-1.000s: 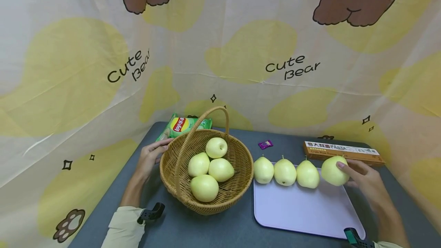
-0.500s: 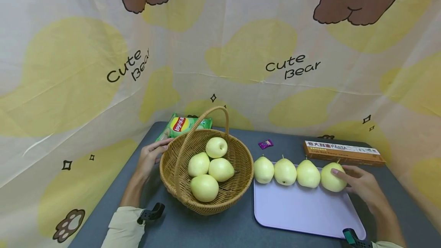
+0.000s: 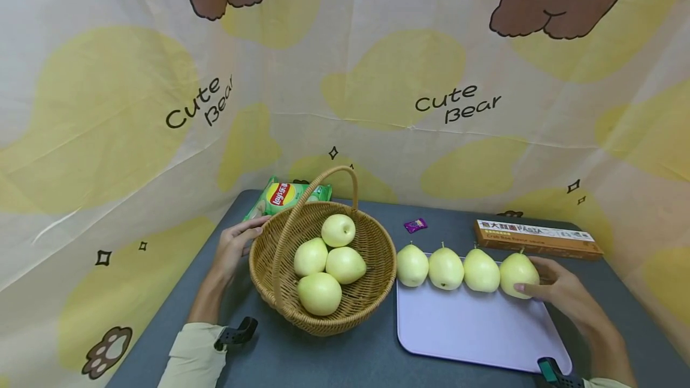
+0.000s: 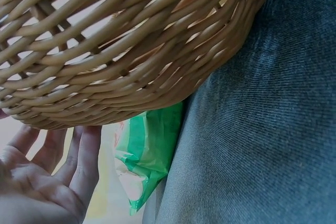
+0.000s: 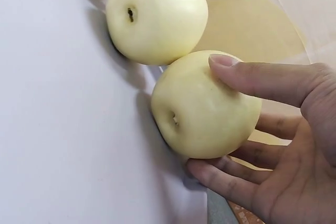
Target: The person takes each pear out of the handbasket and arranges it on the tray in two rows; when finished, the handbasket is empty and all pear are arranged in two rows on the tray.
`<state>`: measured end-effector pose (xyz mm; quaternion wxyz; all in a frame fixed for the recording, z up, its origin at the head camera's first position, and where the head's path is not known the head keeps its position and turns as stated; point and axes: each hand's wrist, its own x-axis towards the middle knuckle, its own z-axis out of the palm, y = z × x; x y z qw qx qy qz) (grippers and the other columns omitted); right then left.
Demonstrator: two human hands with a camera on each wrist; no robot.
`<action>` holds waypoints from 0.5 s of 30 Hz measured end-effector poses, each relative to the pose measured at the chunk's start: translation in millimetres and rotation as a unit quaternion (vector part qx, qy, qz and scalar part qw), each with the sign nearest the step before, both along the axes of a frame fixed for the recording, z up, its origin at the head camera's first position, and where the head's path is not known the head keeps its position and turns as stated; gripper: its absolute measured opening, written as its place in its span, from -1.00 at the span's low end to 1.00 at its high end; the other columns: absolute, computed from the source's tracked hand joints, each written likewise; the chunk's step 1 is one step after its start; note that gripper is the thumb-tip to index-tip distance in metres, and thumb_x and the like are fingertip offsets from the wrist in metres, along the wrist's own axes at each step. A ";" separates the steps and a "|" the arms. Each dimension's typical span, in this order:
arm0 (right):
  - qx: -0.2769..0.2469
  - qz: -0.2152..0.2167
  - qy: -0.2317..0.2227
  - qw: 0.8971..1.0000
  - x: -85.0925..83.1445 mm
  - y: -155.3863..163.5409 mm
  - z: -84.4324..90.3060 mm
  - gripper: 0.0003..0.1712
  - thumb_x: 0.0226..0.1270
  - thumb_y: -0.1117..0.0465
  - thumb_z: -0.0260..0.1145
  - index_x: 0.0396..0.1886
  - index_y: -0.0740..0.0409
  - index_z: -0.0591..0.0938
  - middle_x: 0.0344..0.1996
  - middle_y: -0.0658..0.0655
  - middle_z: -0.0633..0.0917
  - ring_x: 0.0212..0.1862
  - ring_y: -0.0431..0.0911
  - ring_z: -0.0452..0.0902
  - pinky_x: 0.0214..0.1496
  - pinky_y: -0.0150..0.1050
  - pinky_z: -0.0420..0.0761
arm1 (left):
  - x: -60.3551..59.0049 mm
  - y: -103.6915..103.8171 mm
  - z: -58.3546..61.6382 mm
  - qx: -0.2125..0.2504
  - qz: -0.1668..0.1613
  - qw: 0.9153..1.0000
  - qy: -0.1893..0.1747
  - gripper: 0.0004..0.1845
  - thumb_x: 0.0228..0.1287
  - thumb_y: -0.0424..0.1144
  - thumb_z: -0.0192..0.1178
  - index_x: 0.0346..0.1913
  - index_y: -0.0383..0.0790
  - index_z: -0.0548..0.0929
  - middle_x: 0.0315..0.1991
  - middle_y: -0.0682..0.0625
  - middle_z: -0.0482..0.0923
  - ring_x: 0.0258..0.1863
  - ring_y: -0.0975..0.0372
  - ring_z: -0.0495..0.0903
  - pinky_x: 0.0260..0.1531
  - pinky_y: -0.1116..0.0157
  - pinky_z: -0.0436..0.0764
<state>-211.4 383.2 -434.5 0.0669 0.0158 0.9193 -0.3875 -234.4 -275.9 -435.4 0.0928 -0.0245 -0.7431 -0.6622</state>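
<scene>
A pear [image 3: 518, 274] stands at the right end of a row along the far edge of a lilac tray [image 3: 458, 328]. My right hand [image 3: 566, 292] holds it, thumb on the near side and fingers round the right and back, as the right wrist view also shows on the pear [image 5: 205, 108]. Three more pears [image 3: 446, 269] stand left of it. Several pears [image 3: 319, 294] lie in a wicker basket [image 3: 377, 298] with a tall handle. My left hand [image 3: 233, 250] touches the basket's left side; in the left wrist view its extended fingers [image 4: 86, 156] meet the weave.
Behind the basket lies a green bag of chips [image 3: 286, 194]. A small purple wrapped candy [image 3: 415, 226] is on the dark table [image 3: 323, 358] beyond the tray. At the back right rests a long pasta box [image 3: 539, 241]. A printed cloth [image 3: 377, 76] hangs behind the table.
My right hand has lowered the pear onto the tray's far edge and moved it slightly left, beside the other pears. Its thumb has slid lower on the pear. The left hand and basket have stayed put.
</scene>
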 end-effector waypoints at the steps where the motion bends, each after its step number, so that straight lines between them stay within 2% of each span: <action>1: 0.002 0.002 0.005 1.000 0.0 -0.4 -0.6 0.08 0.44 -0.14 0.46 0.64 0.38 0.17 0.37 0.60 0.44 0.26 0.33 0.49 -0.02 -0.13 0.56 | 0.0 -0.1 -0.1 -0.001 0.000 1.000 0.000 -0.53 0.61 -0.16 0.16 0.38 -0.39 0.62 0.12 0.17 0.70 -0.01 0.37 0.74 -0.09 0.31 0.79; 5: 0.011 0.003 0.013 1.000 -0.7 -1.4 -2.1 0.06 0.45 -0.16 0.44 0.61 0.40 0.21 0.36 0.61 0.45 0.27 0.38 0.49 -0.03 -0.13 0.55 | 0.0 -0.5 -0.7 -0.001 0.000 1.000 0.000 -0.53 0.61 -0.16 0.16 0.38 -0.39 0.62 0.12 0.16 0.69 -0.02 0.37 0.75 -0.09 0.31 0.79; 12: 0.010 0.006 -0.001 1.000 -0.4 -0.8 -2.0 0.04 0.51 -0.21 0.35 0.64 0.37 0.21 0.42 0.58 0.41 0.33 0.40 0.42 0.15 0.23 0.54 | -0.3 -0.5 -0.8 0.002 -0.004 1.000 0.002 -0.53 0.60 -0.15 0.17 0.38 -0.39 0.62 0.11 0.15 0.70 -0.02 0.36 0.75 -0.09 0.31 0.79; 15: 0.009 0.008 -0.005 1.000 -0.4 -1.0 -2.2 0.04 0.53 -0.22 0.32 0.66 0.38 0.18 0.44 0.59 0.38 0.35 0.41 0.39 0.19 0.30 0.52 | -0.3 -0.6 -0.7 0.003 -0.005 1.000 0.004 -0.53 0.61 -0.16 0.17 0.37 -0.39 0.62 0.12 0.13 0.70 -0.03 0.36 0.75 -0.10 0.30 0.79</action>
